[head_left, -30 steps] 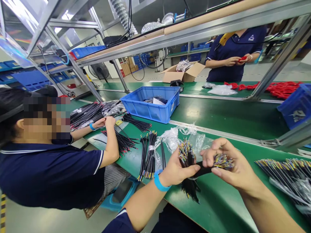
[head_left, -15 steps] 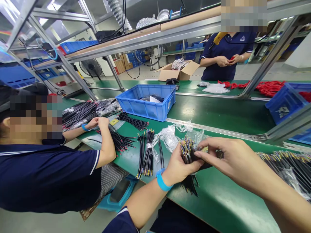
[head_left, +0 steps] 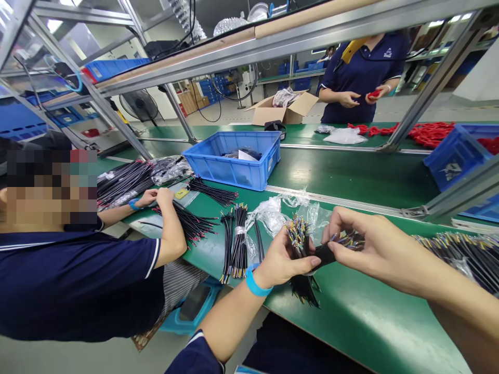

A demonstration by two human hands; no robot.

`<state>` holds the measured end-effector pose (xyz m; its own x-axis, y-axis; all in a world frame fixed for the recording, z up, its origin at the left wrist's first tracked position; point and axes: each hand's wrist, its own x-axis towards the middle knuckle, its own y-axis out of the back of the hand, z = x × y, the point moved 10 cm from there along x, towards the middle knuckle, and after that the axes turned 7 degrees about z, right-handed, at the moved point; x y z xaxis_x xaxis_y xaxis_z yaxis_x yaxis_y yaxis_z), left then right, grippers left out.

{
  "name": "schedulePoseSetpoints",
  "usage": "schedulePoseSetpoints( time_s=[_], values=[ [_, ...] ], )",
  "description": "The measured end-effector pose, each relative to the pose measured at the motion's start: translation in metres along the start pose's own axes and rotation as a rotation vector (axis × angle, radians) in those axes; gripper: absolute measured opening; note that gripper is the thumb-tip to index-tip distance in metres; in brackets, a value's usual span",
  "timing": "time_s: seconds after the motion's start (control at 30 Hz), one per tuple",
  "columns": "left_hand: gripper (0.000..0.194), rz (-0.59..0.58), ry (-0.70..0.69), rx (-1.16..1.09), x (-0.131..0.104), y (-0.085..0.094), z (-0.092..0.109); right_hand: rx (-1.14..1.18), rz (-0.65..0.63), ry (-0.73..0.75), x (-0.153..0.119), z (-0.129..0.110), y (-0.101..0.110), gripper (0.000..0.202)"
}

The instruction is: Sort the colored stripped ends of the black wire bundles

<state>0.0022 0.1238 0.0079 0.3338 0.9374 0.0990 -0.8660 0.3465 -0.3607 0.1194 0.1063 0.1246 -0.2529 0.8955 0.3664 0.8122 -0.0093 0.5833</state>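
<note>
My left hand (head_left: 281,264), with a blue band at the wrist, is wrapped round a bundle of black cables (head_left: 298,232). Yellow, blue and brown wire ends stick up from the top, and the black lower part shows below the hand. To the right, my right hand (head_left: 360,240) is closed on several black cables (head_left: 326,253) that lean away from the bundle; coloured wire ends show near its fingers. Left of my hands, a tied bundle of black cables (head_left: 240,241) lies on the green table beside a smaller cable bundle (head_left: 226,244). Clear plastic wrap (head_left: 272,215) lies crumpled behind.
A blue bin (head_left: 230,169) stands at the table's back. More cables (head_left: 463,254) lie at right. A co-worker (head_left: 78,280) sits at left by red-tipped cables (head_left: 191,223); another person (head_left: 358,78) stands opposite. A metal frame (head_left: 234,57) crosses above.
My right hand has moved slightly right, drawing cables away from the bundle, so a black length now spans between my hands. The person opposite has parted their hands. The view has shifted a little.
</note>
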Motion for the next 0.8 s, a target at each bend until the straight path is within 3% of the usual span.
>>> schedulePoseSetpoints(
  time_s=[0.1, 0.23, 0.37, 0.53, 0.8],
  values=[
    [0.061, -0.018, 0.022, -0.039, 0.001, 0.0, 0.0, -0.047, -0.074, 0.079, 0.0, -0.012, -0.007, 0.008],
    [0.072, -0.022, 0.088, -0.086, 0.002, 0.001, -0.003, -0.125, -0.059, 0.156, 0.001, -0.023, -0.009, 0.012],
    [0.064, -0.011, 0.016, -0.03, 0.004, -0.002, 0.008, -0.162, -0.013, 0.136, 0.004, -0.018, -0.01, 0.022],
    [0.051, -0.05, 0.007, -0.018, 0.006, -0.011, 0.01, -0.229, -0.056, 0.22, 0.003, -0.023, -0.017, 0.013],
    [0.055, -0.057, 0.063, -0.058, 0.006, 0.003, -0.001, -0.281, -0.099, 0.241, 0.0, -0.029, -0.015, 0.008]
  ],
)
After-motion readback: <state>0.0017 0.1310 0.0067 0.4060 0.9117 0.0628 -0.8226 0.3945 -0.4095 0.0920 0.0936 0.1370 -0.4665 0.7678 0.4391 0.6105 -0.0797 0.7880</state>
